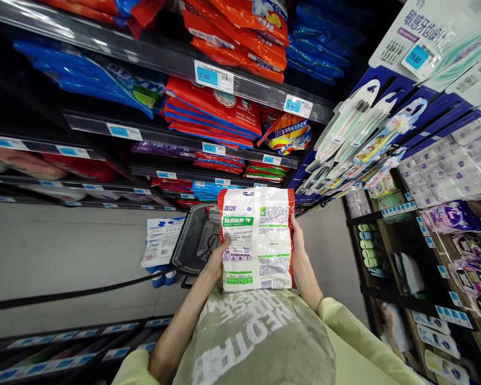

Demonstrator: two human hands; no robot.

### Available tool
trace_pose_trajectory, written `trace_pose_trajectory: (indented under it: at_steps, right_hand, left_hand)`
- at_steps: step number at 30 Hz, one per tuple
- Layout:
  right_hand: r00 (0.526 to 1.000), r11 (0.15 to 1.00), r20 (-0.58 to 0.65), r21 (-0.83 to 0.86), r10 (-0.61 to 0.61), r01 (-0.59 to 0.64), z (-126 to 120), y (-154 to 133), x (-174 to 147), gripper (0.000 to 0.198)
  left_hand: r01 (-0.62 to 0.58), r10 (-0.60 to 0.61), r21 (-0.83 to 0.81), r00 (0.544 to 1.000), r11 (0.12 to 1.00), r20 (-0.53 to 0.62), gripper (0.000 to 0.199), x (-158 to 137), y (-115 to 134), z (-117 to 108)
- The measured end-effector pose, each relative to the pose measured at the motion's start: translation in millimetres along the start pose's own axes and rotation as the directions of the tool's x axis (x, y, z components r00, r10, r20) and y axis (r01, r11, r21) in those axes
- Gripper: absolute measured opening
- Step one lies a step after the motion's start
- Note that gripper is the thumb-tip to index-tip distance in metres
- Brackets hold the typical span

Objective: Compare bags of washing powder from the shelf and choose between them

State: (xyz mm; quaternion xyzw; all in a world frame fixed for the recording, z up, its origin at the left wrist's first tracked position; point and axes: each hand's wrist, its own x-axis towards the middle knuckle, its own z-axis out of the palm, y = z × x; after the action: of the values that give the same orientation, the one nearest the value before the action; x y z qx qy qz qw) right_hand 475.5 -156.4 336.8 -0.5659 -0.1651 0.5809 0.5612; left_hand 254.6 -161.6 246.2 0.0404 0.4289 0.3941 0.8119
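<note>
I hold a bag of laundry powder [256, 240] upright in front of my chest, its printed white back with red edges facing me. My left hand [219, 255] grips its left edge, the thumb lying on the front. Along the right edge my right hand [299, 241] is closed, with its fingers mostly hidden behind the bag. Beyond the left hand, a dark shopping basket [190, 243] stands low near the floor, partly covered by the bag. Beside the basket is a white printed packet [160, 245] with blue parts below it.
Shelves ahead carry red detergent bags [218, 115] and blue bags [92, 75] behind price tags [213, 76]. Toothbrush packs [348, 120] hang at the right. Further right stands a shelf unit [417, 299] with paper and hygiene packs. A black strap [84, 291] crosses the left side.
</note>
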Motion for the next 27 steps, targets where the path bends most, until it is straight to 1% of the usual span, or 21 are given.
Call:
trace_pose_trajectory:
  at_steps: [2,3,5,8,12,16,19,23,27]
  right_hand:
    - [0.993,0.99,0.058,0.09,0.106,-0.111,0,-1,-1,0.055]
    - [0.987,0.981,0.072,0.121,0.141,-0.149,0,-1,-1,0.055]
    - [0.981,0.969,0.081,0.159,0.177,-0.188,-2,0,0,0.053]
    - [0.975,0.953,0.101,0.212,0.198,-0.216,-8,4,2,0.047]
    - [0.976,0.947,0.108,0.241,0.19,-0.211,-17,11,6,0.046]
    - [0.98,0.962,0.103,0.201,0.169,-0.187,-26,16,8,0.049]
    - [0.986,0.973,0.092,0.168,0.141,-0.155,-32,20,8,0.049]
    - [0.991,0.975,0.024,0.176,0.133,-0.135,-38,24,7,0.045]
    - [0.994,0.98,-0.003,0.169,0.105,-0.103,-43,27,7,0.047]
  left_hand:
    - [0.0,0.0,0.004,1.0,1.0,0.005,0.059,1,-1,-1]
    - [0.001,-0.001,0.003,1.0,1.0,0.015,0.058,1,-2,-1]
    - [0.006,-0.006,-0.002,0.999,1.0,0.041,0.059,1,-3,-2]
    - [0.016,-0.015,0.0,0.998,1.0,0.065,0.065,1,-6,-3]
    - [0.012,-0.013,0.009,0.998,1.0,0.062,0.07,2,-9,-1]
    - [0.008,-0.011,0.042,0.997,0.999,0.07,0.07,4,-12,2]
    - [-0.025,0.021,0.109,0.999,0.994,0.037,0.069,6,-15,2]
    - [-0.058,0.064,0.224,0.998,0.973,-0.021,0.069,7,-19,0]
    - [-0.074,0.068,0.282,0.997,0.956,0.03,0.074,9,-23,-5]
